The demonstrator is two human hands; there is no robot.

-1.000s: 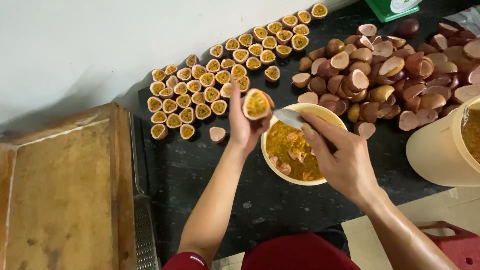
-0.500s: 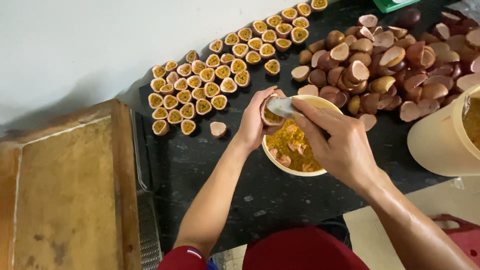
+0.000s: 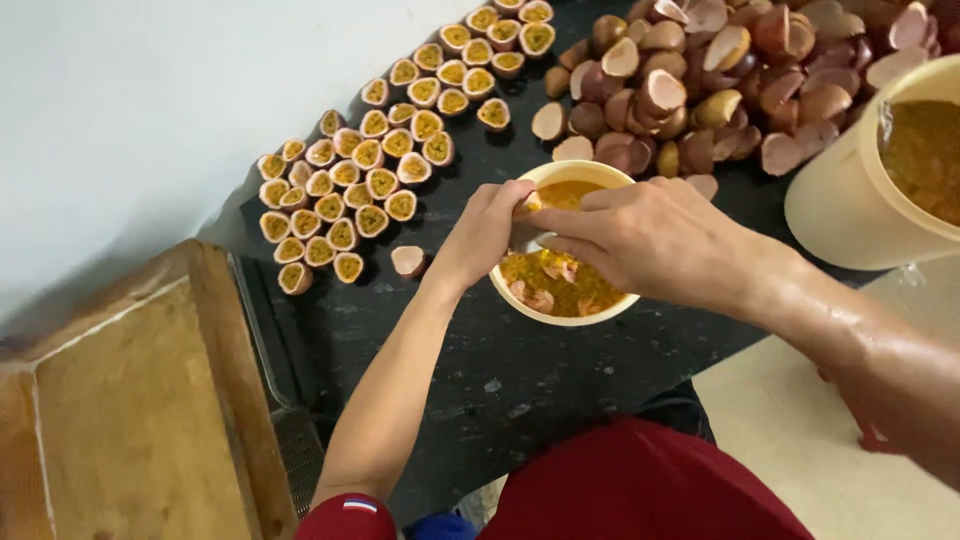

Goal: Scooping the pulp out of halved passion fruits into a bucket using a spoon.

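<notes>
Both my hands at frame centre: left hand (image 3: 485,232) gripping passion-fruit half (image 3: 527,207) over bowl (image 3: 600,310), right hand (image 3: 650,240) closed on spoon (image 3: 528,243) just beneath it

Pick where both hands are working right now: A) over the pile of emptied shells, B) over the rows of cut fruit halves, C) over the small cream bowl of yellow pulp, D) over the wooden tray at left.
C: the left hand and the right hand meet above the rim of the small cream bowl, which holds yellow pulp.
</notes>
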